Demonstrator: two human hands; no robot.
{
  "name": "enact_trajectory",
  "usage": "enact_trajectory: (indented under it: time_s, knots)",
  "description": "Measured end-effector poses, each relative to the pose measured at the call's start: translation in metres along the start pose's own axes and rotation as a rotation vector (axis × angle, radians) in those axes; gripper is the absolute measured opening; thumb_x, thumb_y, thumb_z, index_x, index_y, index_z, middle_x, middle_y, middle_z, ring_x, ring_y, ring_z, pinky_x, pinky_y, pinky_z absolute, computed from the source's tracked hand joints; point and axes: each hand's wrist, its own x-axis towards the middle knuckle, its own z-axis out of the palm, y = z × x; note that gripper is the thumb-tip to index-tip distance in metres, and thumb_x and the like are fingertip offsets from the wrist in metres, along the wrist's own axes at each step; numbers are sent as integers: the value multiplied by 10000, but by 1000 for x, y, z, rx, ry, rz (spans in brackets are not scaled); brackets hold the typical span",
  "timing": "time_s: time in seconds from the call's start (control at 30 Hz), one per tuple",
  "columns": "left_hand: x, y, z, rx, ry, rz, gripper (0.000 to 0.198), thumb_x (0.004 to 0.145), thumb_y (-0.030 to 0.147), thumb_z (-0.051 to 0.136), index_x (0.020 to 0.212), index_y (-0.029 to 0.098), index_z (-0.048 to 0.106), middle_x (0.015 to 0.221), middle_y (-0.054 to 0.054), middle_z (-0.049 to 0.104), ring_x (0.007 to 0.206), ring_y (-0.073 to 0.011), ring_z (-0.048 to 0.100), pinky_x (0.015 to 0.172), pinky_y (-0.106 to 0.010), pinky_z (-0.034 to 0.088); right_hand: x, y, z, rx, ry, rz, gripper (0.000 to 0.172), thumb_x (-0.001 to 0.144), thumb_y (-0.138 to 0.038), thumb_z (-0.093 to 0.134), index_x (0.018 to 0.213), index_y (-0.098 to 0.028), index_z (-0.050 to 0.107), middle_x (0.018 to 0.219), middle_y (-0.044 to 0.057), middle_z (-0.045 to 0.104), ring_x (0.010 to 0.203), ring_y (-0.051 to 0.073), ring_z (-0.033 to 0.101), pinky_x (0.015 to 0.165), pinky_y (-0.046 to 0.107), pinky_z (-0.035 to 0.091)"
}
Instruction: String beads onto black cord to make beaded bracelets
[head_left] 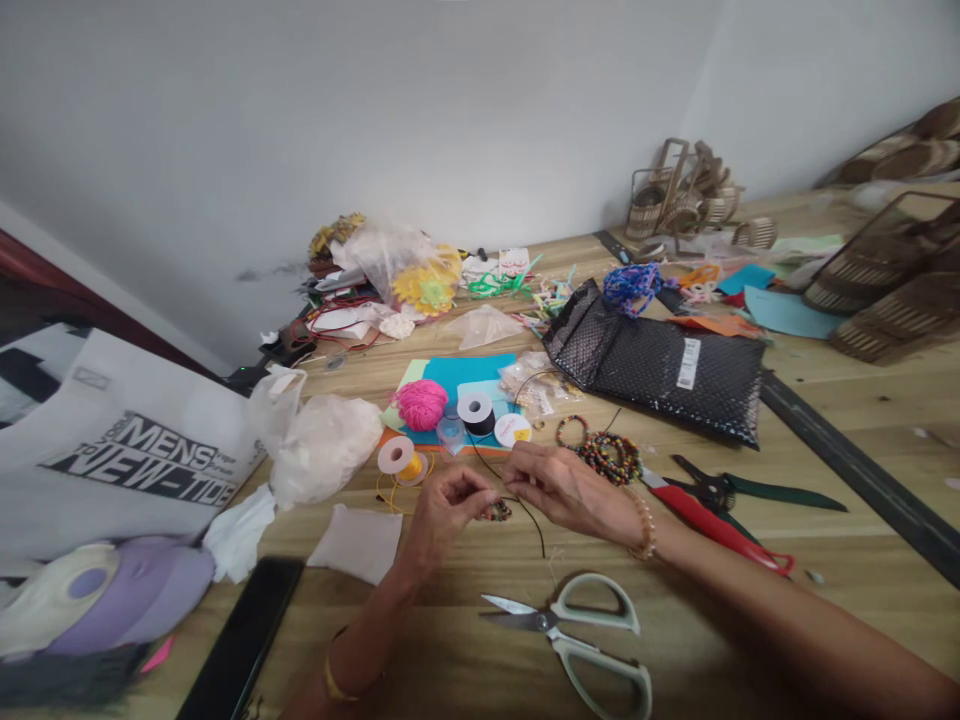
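Note:
Over the middle of the wooden table, my left hand [456, 500] pinches a small beaded bracelet [495, 511] that hangs below its fingertips. Close beside it, my right hand [559, 483] has its fingers pressed together around a black cord [534, 520], part of which trails down to the table. The fingers partly cover the cord. A pile of multicoloured beaded bracelets [611, 457] lies just beyond my right wrist. Behind the hands stand a spool of black cord [477, 412] and a spool of yellow thread [402, 459]. White-handled scissors [559, 625] lie partly spread in front.
A black bubble mailer [660, 365] lies behind right, with red-and-green pruning shears [724, 515] nearer. A pink yarn ball [421, 404] rests on coloured paper. At left are a phone [244, 635], a white plastic bag [322, 450] and a printed paper bag [135, 440]. Wicker baskets [885, 285] stand at right.

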Motion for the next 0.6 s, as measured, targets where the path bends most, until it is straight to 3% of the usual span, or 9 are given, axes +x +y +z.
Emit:
enact_trajectory:
  time_s: [0.3, 0.6]
  knots:
    - [0, 1, 2, -39, 39, -28, 230, 604, 261, 807, 598, 148, 607, 506, 7, 621, 467, -101, 544, 482, -209, 439, 0, -8, -2, -41, -42, -38, 194, 981, -214, 424, 830, -155, 531, 784, 31, 555, 692, 133, 495, 610, 260, 373]
    - [-2, 1, 4, 20, -14, -5, 117, 679, 249, 730, 683, 138, 693, 607, -23, 667, 577, -129, 583, 576, -235, 468, -2, -5, 1, -178, -13, -153, 264, 1006, -240, 378, 946, -139, 614, 876, 78, 597, 785, 157, 538, 665, 269, 411]
